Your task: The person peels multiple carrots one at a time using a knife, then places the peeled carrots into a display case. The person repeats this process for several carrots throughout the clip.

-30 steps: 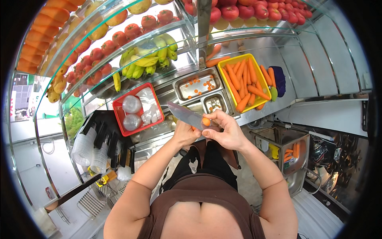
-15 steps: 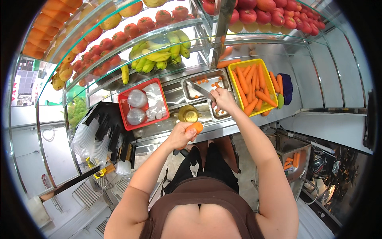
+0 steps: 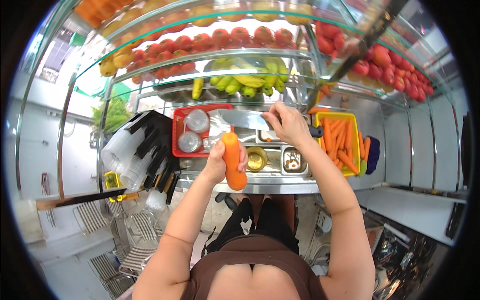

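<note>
left hand (image 3: 218, 162) grips carrot (image 3: 233, 160) | right hand (image 3: 286, 125) holds knife (image 3: 243, 120), handle mostly hidden

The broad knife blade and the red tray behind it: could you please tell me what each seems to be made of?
The broad knife blade, held in the right hand, looks like polished steel: grey with a bright sheen. The red rectangular tray is probably plastic, judging by its even, saturated colour and thin moulded rim, though the view leaves that open.

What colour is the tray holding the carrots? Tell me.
Yellow: the tray of carrots, clearest in the head view.
</note>
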The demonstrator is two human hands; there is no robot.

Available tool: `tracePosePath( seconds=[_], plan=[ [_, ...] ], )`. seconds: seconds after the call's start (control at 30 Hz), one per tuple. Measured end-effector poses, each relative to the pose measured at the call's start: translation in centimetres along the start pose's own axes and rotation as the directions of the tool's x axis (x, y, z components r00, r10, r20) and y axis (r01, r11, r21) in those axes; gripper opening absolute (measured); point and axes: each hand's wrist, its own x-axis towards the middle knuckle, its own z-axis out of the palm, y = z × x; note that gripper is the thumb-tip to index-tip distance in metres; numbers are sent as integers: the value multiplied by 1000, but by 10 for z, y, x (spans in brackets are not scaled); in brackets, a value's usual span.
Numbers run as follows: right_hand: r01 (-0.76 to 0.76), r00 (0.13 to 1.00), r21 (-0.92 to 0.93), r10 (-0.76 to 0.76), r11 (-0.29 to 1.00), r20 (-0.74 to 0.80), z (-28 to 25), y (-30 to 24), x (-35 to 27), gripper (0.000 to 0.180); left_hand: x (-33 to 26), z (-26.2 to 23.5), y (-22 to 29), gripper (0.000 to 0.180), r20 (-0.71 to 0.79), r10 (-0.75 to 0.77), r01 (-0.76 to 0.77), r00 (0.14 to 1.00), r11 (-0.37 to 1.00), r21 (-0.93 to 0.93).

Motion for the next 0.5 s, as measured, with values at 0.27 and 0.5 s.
tracePosePath(
  seconds=[0.27,0.5],
  plan=[
    [92,981,-421,-155,902,-118,14,-7,141,23,12,-6,73,73,-110,77,-107,991,947,-302],
    [129,955,-526,-248,841,-161,27,23,184,22,24,3,143,73,-71,216,-228,974,929,-292]
  ],
)
